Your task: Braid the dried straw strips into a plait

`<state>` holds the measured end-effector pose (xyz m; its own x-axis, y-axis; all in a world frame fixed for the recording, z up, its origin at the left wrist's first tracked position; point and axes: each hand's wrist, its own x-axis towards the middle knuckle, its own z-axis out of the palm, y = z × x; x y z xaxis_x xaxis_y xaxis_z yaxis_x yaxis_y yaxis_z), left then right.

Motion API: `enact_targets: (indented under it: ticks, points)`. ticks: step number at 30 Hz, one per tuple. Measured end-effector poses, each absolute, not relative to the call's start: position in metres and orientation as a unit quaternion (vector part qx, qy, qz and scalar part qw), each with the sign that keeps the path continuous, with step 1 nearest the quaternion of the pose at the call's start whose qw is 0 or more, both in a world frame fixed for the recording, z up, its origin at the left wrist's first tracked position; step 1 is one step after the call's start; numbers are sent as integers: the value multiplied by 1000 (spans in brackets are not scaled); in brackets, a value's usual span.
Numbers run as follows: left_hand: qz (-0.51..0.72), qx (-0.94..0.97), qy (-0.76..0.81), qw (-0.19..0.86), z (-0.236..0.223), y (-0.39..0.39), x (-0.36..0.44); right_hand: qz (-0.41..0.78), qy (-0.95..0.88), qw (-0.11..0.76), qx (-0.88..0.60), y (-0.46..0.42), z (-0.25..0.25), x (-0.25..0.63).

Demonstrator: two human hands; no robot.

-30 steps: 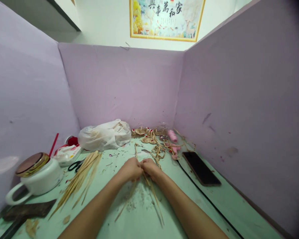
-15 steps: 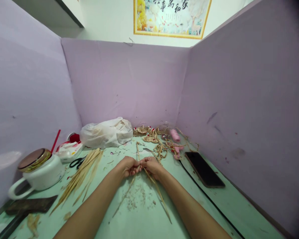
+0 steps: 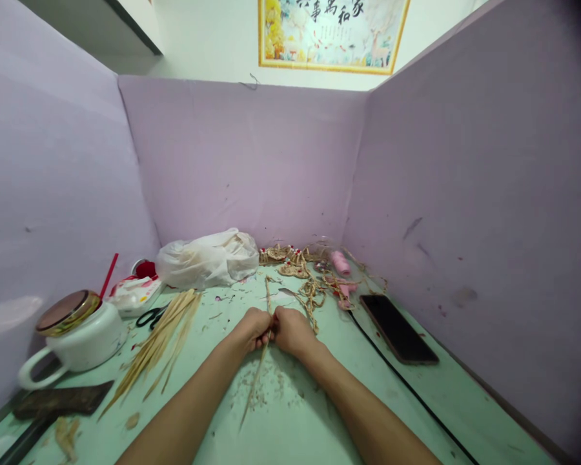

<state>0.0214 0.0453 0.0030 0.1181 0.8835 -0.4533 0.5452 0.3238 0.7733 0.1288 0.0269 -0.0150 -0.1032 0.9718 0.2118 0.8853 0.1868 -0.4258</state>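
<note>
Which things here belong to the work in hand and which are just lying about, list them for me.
Part of the work, it seems:
- straw cord pinched in both hands
- loose straw strips, similar in colour
- scissors, probably

Apparently just lying about:
- phone
- white mug
- red stick

A left hand (image 3: 255, 329) and right hand (image 3: 294, 330) meet just below the centre of the frame, both pinching a straw cord (image 3: 269, 296) over a green bench (image 3: 281, 442). Pale strips (image 3: 157, 349) fan out at lower left beside black scissors (image 3: 148, 317); a dark-screened phone (image 3: 399, 329) lies at lower right.
</note>
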Motion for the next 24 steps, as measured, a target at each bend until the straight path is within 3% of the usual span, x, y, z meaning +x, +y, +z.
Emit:
enact_targets:
  ticks: [2, 10, 18, 24]
  points:
    - [176, 541, 662, 488, 4, 42, 24, 66, -736, 202, -643, 22, -12, 126]
    - [232, 520, 687, 452, 13, 32, 30, 135, -651, 203, -719, 21, 0, 127]
    - [251, 485, 671, 501, 14, 36, 26, 219, -641, 178, -714, 16, 11, 125]
    - [253, 487, 653, 521, 8, 39, 18, 162, -685, 204, -681, 10, 6, 116]
